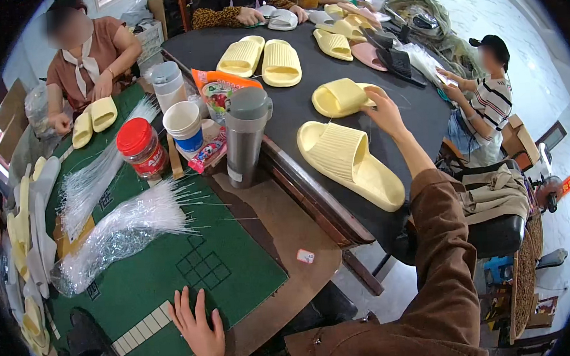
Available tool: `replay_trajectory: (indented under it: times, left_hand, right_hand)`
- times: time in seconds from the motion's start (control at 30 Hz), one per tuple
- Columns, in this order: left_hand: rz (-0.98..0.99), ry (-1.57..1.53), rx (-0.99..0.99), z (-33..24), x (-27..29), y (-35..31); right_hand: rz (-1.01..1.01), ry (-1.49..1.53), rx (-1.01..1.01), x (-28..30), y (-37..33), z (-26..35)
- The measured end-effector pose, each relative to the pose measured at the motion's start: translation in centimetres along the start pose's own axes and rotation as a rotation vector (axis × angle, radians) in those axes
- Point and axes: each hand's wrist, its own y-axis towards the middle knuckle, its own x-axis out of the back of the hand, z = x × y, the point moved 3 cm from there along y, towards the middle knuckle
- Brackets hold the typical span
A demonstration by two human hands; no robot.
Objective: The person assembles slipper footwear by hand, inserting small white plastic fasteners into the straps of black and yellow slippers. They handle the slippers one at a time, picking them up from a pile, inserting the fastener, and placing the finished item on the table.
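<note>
My left hand (201, 328) rests on the green mat (251, 271) with its fingers spread and nothing in them. Stretched out over the dark table, my right hand (385, 111) pinches the edge of a pale yellow slide slipper (337, 98). Nearer to me lies a larger-looking yellow slipper (349, 164), its ribbed strap upward. Farther back sits another yellow pair, a left slipper (242, 56) and a right slipper (281, 63). A bundle of clear plastic ties (128, 230) in a bag lies on the mat beyond my left hand.
A grey tumbler (246, 134), paper cups (182, 122) and a red-lidded jar (141, 147) stand between the mat and dark table (357, 69). More slippers are piled at the mat's left edge. Several people sit around the tables, some handling slippers. Black shoes (96, 346) lie lower left.
</note>
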Motion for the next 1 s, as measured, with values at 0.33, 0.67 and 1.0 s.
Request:
replay_trajectory:
  times: [0.33,0.67,1.0]
  left_hand:
    - [-0.026,-0.003,-0.023,0.2,-0.1,-0.4]
    - [-0.065,-0.024,-0.078,0.2,-0.2,-0.5]
    - [-0.138,0.017,-0.129,0.9,-1.3,-1.1]
  right_hand:
    - [0.491,0.134,-0.072,5.2,-3.1,8.8]
    - [0.363,0.098,0.241,5.3,-8.1,9.0]
    - [0.367,0.126,-0.031,4.4,-9.9,18.3]
